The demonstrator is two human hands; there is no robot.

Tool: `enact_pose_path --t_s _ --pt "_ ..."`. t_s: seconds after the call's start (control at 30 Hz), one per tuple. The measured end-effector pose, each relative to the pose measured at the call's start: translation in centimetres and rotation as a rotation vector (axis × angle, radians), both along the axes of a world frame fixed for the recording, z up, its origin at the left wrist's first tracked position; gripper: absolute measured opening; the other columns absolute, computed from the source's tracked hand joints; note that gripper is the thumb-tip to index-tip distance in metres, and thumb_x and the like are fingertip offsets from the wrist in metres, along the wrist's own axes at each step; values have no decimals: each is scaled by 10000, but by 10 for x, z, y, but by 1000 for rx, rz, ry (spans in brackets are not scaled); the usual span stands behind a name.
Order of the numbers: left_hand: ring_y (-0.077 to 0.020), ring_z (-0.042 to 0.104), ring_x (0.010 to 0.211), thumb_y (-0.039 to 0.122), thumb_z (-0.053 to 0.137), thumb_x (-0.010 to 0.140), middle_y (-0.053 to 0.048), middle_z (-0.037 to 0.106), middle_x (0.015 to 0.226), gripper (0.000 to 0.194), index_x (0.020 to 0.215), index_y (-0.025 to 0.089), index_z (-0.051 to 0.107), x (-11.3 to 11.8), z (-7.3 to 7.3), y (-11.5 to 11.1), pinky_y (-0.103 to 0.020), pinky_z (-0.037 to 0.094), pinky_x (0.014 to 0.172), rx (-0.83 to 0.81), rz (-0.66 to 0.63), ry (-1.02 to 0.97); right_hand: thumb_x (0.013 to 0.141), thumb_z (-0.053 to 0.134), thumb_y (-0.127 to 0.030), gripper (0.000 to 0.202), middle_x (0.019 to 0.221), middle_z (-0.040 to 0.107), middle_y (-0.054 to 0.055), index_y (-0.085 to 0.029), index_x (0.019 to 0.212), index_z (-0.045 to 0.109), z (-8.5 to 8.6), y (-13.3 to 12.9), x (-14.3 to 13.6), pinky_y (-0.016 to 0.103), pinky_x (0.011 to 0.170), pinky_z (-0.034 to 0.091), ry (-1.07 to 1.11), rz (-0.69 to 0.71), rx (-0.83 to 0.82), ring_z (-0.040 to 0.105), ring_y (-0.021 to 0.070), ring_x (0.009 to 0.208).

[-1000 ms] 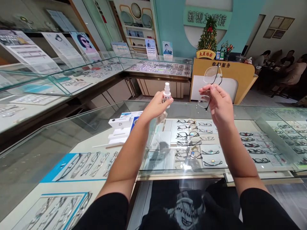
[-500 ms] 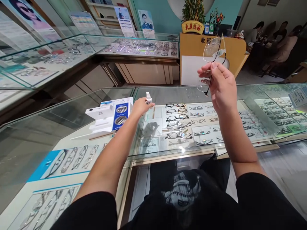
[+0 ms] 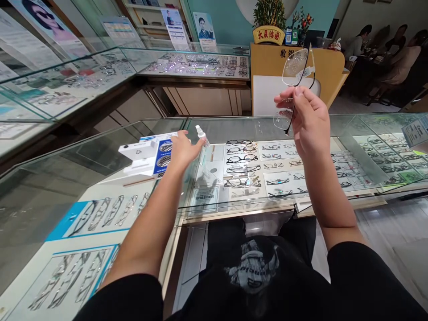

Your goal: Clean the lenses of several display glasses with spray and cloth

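Observation:
My right hand (image 3: 310,118) is raised above the counter, pinching a pair of eyeglasses (image 3: 306,76) by the middle of the frame. The eyeglasses are turned on end, with droplets on the lenses and a small white tag attached. My left hand (image 3: 183,150) is over the glass counter with its fingers apart. A small white-capped spray bottle (image 3: 201,135) leans slightly at its thumb tip; whether they touch I cannot tell. Just left of that hand are white boxes (image 3: 140,151) and a blue-and-white box (image 3: 163,159), partly hidden by it.
Under the counter's glass top lie rows of eyeglasses (image 3: 242,159). Another display case (image 3: 197,67) stands behind, beside a wooden cashier desk (image 3: 267,60) with a plant on it. Several people (image 3: 397,53) sit at the back right.
My left hand has shifted left off the bottle, and its fingers have spread. The bottle now leans where it stood upright. My right hand keeps hold of the eyeglasses. The view has tilted slightly.

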State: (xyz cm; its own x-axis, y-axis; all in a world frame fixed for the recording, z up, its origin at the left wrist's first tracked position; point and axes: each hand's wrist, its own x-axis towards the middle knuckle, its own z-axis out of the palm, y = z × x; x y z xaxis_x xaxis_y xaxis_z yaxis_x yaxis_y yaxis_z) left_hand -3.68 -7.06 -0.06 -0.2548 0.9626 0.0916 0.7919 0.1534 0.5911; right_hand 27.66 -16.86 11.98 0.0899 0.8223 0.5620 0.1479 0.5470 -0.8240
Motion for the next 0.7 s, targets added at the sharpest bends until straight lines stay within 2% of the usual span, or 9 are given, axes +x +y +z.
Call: enact_pose_path --t_s 0.1,0.17,0.3,0.4,0.43,0.53,0.63,0.67,0.7 --pt "-451 484 1467 245 607 877 -287 420 1526 645 1483 97 441 1 11 -30 -590 364 1281 103 17 14 1018 529 -774 533 1108 752 47 -275 956 707 0 -5 7 370 911 606 25 -19 -6 724 214 1099" --pt "-406 452 1476 157 537 848 -239 437 1455 627 1466 118 440 7 19 -51 -562 359 1297 154 -73 10 1015 547 -766 521 1103 752 48 -273 945 699 0 -7 10 379 913 601 45 -4 20 723 216 1083" --pt "-329 530 1344 165 482 892 -160 466 1409 529 1419 206 452 35 32 -92 -543 480 1193 163 -355 -65 1019 535 -769 532 1105 749 40 -267 949 695 -1 -8 11 370 900 590 46 3 33 725 215 1099" --pt "-253 659 1049 251 484 979 -145 542 1389 467 1444 216 463 70 36 -120 -463 586 980 47 -569 -164 1016 531 -774 532 1109 755 36 -274 951 701 -2 -10 10 344 870 591 38 -15 3 732 212 1121" --pt "-243 675 980 277 484 1003 -135 598 1338 448 1447 213 474 84 34 -128 -455 592 938 14 -642 -161 1019 528 -770 530 1115 760 36 -275 950 703 -2 -10 9 341 872 593 41 -18 -2 734 209 1118" --pt "-281 706 1049 263 558 1007 -121 704 1197 336 1333 188 594 131 20 -146 -441 587 956 38 -806 -4 1024 511 -771 539 1148 769 37 -276 948 710 -1 -12 9 348 883 598 33 -33 -11 736 204 1110" --pt "-317 745 1064 222 541 1043 -177 736 1214 276 1269 154 684 177 -4 -155 -435 614 852 74 -911 300 1022 521 -769 536 1135 768 40 -274 944 712 -2 -13 9 360 897 593 39 -20 4 735 203 1094" --pt "-323 760 1049 207 504 1062 -197 747 1200 284 1246 134 709 189 -13 -157 -445 621 848 99 -965 409 1022 527 -765 533 1123 766 41 -272 942 712 -2 -13 9 363 904 591 47 -12 14 735 200 1083" --pt "-335 756 1124 167 487 1064 -217 753 1228 309 1254 111 723 200 -22 -158 -459 619 915 121 -993 439 1022 532 -763 531 1112 763 43 -271 941 713 -2 -13 9 365 909 589 50 -7 21 734 198 1075"
